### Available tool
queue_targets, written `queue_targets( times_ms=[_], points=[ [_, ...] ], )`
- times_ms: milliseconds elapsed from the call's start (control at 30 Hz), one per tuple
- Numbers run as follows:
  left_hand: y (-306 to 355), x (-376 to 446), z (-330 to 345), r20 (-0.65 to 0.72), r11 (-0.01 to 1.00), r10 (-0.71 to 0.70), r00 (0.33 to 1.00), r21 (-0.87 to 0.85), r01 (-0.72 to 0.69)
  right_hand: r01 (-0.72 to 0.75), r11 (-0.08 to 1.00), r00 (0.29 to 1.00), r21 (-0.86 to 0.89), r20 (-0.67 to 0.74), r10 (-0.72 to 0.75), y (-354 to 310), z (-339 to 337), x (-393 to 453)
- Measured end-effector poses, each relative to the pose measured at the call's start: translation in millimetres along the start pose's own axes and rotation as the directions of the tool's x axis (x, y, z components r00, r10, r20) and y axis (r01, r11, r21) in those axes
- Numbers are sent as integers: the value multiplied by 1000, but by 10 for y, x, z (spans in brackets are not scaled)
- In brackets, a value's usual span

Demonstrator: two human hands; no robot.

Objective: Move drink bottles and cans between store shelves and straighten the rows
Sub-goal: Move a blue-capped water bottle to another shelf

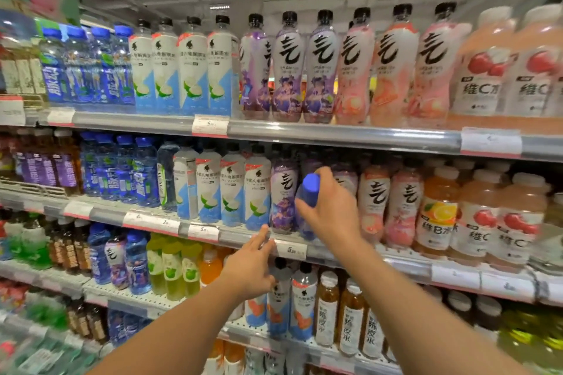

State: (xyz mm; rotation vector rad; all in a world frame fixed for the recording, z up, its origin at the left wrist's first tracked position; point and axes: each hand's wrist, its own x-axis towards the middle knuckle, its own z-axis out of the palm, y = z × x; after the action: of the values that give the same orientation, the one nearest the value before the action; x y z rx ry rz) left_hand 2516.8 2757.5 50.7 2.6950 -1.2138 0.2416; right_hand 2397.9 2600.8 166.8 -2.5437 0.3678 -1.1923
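My right hand (330, 207) is shut on a blue-capped bottle (310, 189), holding it tilted in front of the purple-labelled bottles (284, 192) on the second shelf from the top. The bottle's body is mostly hidden by my fingers. My left hand (253, 265) is open, fingers spread, reaching toward the front rail of that shelf (237, 236) just left of a price tag (291, 250). It holds nothing. Black-capped bottles with orange-and-blue labels (301, 304) stand on the shelf below my left hand.
The top shelf (335, 134) carries rows of blue, white-and-blue, purple, pink and peach bottles. Blue-capped bottles (122, 170) stand at the left of the second shelf, pink and orange ones (438, 213) at its right. Green and amber bottles fill the lower shelves.
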Motion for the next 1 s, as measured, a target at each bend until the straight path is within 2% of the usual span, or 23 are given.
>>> queue_targets(
  times_ms=[167, 300, 567, 700, 800, 900, 1000],
  points=[
    [-55, 2, 105, -54, 999, 44, 998, 17, -44, 100, 976, 983, 195, -171, -66, 95, -191, -465],
    [-71, -31, 55, -65, 999, 54, 996, 3, -54, 79, 946, 980, 314, -200, -16, -46, -399, -681],
    [-184, 3, 70, -66, 993, 120, 991, -3, -120, 14, 929, 980, 370, -192, 61, -267, -486, -1017],
    [-305, 33, 59, -18, 986, 164, 986, -26, -164, 14, 933, 968, 361, -240, 79, -390, -423, -1125],
    [-395, 41, -69, 76, 980, 198, 977, -48, -195, -11, 943, 965, 332, -243, 97, -593, -313, -1151],
    [-576, 52, -184, 138, 952, 305, 942, -71, -298, -8, 954, 963, 298, -255, 87, -883, -170, -1128],
    [-877, -13, -348, 30, 908, 408, 913, -123, -402, 7, 958, 963, 288, -260, 71, -1262, 22, -1052]
  ],
)
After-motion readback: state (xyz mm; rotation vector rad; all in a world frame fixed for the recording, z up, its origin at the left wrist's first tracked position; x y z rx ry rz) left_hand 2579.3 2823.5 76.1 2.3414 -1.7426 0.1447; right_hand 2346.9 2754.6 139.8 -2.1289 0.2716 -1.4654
